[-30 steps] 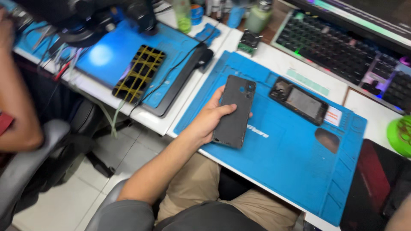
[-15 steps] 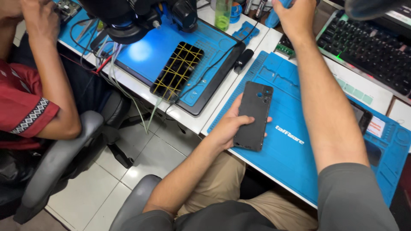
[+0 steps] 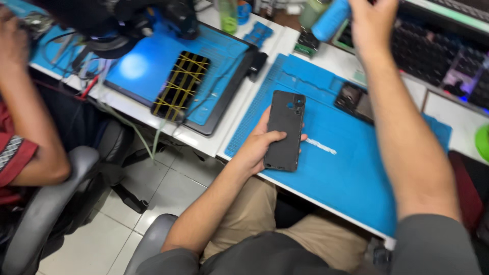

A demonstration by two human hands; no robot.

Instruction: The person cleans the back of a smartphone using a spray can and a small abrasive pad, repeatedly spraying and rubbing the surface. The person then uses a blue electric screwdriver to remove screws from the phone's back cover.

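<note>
While the left hand [image 3: 257, 147] wraps around a black phone [image 3: 285, 130], back side up, thumb across its lower half, the phone lies over the blue work mat [image 3: 351, 173] at the mat's nine o'clock edge. Up at one o'clock, the right hand [image 3: 372, 23] is closed on a blue cylinder [image 3: 331, 20]. Another dark phone [image 3: 354, 102] rests at two o'clock of the held one.
</note>
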